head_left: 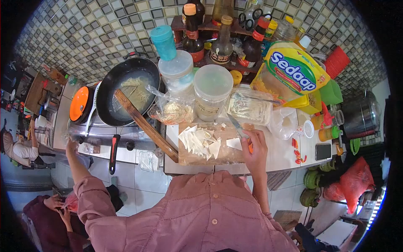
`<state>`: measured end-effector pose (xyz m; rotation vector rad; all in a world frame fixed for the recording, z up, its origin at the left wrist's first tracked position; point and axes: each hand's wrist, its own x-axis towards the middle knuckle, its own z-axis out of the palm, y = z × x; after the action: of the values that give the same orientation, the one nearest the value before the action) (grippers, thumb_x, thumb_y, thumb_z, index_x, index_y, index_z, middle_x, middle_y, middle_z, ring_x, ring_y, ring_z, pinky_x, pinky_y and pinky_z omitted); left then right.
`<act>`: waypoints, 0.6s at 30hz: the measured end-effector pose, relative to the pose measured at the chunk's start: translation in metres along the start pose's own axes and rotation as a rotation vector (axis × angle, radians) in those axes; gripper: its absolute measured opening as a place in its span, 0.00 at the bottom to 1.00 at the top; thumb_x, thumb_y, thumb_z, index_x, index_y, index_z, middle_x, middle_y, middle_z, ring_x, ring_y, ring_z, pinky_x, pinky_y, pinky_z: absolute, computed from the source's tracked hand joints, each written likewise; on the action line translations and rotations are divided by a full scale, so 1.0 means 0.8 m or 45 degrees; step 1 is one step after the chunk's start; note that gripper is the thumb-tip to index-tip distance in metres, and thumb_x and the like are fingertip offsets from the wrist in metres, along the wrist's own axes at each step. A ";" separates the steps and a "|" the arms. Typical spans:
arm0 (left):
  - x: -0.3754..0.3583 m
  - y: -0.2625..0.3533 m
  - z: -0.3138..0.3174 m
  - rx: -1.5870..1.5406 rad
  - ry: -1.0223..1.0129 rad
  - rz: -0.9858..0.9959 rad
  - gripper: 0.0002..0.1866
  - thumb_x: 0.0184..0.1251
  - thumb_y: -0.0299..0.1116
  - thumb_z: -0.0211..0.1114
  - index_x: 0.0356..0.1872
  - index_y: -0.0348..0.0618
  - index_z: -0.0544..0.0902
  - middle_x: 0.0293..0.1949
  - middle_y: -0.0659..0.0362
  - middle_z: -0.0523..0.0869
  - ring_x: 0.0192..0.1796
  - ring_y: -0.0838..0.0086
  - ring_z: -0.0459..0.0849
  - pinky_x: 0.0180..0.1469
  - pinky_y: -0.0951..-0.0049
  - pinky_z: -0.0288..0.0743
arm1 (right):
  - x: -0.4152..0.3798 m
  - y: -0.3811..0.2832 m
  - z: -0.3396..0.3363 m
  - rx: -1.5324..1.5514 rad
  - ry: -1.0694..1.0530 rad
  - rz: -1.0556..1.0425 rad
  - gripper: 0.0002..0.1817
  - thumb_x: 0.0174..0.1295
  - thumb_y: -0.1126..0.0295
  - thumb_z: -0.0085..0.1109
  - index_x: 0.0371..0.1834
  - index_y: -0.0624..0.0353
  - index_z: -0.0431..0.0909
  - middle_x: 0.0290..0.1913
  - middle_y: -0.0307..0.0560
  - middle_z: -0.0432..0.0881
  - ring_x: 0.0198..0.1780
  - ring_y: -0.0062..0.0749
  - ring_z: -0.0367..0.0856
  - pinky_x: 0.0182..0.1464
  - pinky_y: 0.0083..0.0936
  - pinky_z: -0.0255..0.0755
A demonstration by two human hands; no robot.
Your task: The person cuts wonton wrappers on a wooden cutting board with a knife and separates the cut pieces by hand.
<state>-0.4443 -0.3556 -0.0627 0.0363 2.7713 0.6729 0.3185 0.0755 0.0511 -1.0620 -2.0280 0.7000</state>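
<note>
My right hand (pixel 255 149) is closed around the orange handle of a knife (pixel 237 126), its blade pointing up and left over a wooden cutting board (pixel 195 158). A pile of thin white cut sheets (pixel 199 142) lies on the board, and a separate white piece (pixel 234 143) sits beside my right hand. My left hand (pixel 72 143) reaches out to the left end of the stove (pixel 113 140); its fingers are too small and blurred to read. Pale food (pixel 136 90) lies in liquid in a black frying pan (pixel 110 80), crossed by a long wooden stick (pixel 142 122).
Behind the board stand a lidded clear tub (pixel 213 90), a plastic bag of shredded food (pixel 174 110) and a white-dusted tray (pixel 249 107). Red chillies (pixel 296 152) and a phone (pixel 323 151) lie right. An orange plate (pixel 79 104) stands left. Another person's hands (pixel 58 206) show lower left.
</note>
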 end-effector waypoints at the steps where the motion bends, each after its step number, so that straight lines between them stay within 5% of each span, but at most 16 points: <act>1: -0.001 0.001 -0.006 -0.001 0.003 -0.005 0.50 0.52 0.27 0.58 0.74 0.64 0.41 0.21 0.56 0.77 0.17 0.72 0.71 0.15 0.67 0.64 | 0.000 0.000 0.000 0.002 -0.012 0.009 0.13 0.57 0.79 0.57 0.46 0.59 0.77 0.41 0.49 0.74 0.37 0.37 0.77 0.34 0.27 0.74; 10: 0.008 -0.009 -0.007 -0.153 -0.045 -0.190 0.50 0.55 0.26 0.57 0.74 0.64 0.36 0.22 0.53 0.78 0.17 0.71 0.73 0.14 0.69 0.65 | 0.000 0.000 0.004 0.027 -0.023 0.008 0.12 0.58 0.79 0.56 0.46 0.58 0.77 0.42 0.49 0.73 0.37 0.36 0.77 0.34 0.26 0.74; 12: -0.009 0.007 -0.002 0.167 -0.130 -0.205 0.22 0.62 0.30 0.49 0.59 0.56 0.67 0.15 0.62 0.72 0.09 0.75 0.64 0.11 0.72 0.62 | 0.000 0.001 0.002 0.036 -0.019 0.018 0.12 0.58 0.79 0.56 0.46 0.58 0.77 0.42 0.49 0.73 0.37 0.36 0.77 0.34 0.26 0.74; 13: -0.022 0.013 0.008 0.167 -0.131 -0.204 0.22 0.62 0.30 0.49 0.59 0.56 0.67 0.15 0.62 0.72 0.09 0.75 0.64 0.11 0.72 0.62 | 0.000 0.003 0.001 0.021 -0.020 0.019 0.12 0.58 0.79 0.57 0.46 0.58 0.77 0.42 0.49 0.73 0.37 0.35 0.77 0.34 0.26 0.74; 15: -0.041 0.011 0.023 1.048 0.822 1.541 0.35 0.62 0.35 0.56 0.71 0.58 0.53 0.18 0.57 0.76 0.18 0.73 0.74 0.17 0.68 0.67 | 0.001 0.004 -0.001 0.006 -0.021 0.019 0.12 0.58 0.78 0.57 0.46 0.58 0.77 0.42 0.49 0.73 0.36 0.35 0.77 0.34 0.26 0.74; 18: -0.008 -0.017 0.026 1.011 0.817 1.461 0.33 0.62 0.36 0.56 0.69 0.56 0.55 0.20 0.56 0.77 0.20 0.71 0.75 0.19 0.67 0.67 | 0.001 0.004 -0.003 0.008 -0.014 0.065 0.12 0.58 0.78 0.57 0.45 0.58 0.78 0.43 0.50 0.74 0.35 0.35 0.77 0.34 0.27 0.73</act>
<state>-0.4320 -0.3591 -0.0849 1.9360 3.1912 -0.3894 0.3219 0.0780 0.0500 -1.1122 -2.0126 0.7400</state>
